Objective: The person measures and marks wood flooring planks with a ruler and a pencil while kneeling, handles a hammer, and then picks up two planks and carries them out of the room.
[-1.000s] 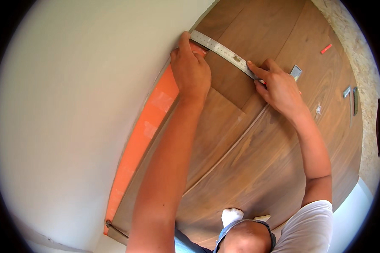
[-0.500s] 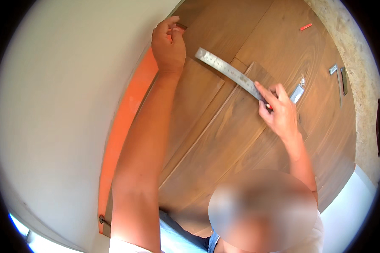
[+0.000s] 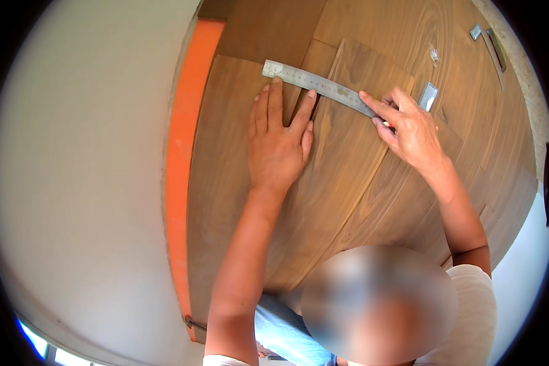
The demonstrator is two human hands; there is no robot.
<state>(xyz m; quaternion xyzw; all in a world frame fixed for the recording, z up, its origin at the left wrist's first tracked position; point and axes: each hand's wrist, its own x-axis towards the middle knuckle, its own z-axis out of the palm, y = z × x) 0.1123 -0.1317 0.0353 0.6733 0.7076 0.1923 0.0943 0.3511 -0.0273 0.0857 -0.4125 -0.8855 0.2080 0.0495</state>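
Note:
A steel square lies across the wooden planks, its long ruler blade marked with graduations and its short silver stock beside my right hand. My left hand rests on a plank with fingers apart, fingertips touching the blade's lower edge. My right hand grips the square, index finger pressed on the blade, with a small red pencil-like object among the fingers; much of that object is hidden.
At left stand a pale wall and an orange underlay strip along it. Narrow metal tools and a small crumpled scrap lie at upper right, near a particle-board edge. Jean-clad legs show below.
My left hand has left the strip's far end by the wall and spread on a plank against the blade. The square has moved away from the wall onto the nearer planks with my right hand.

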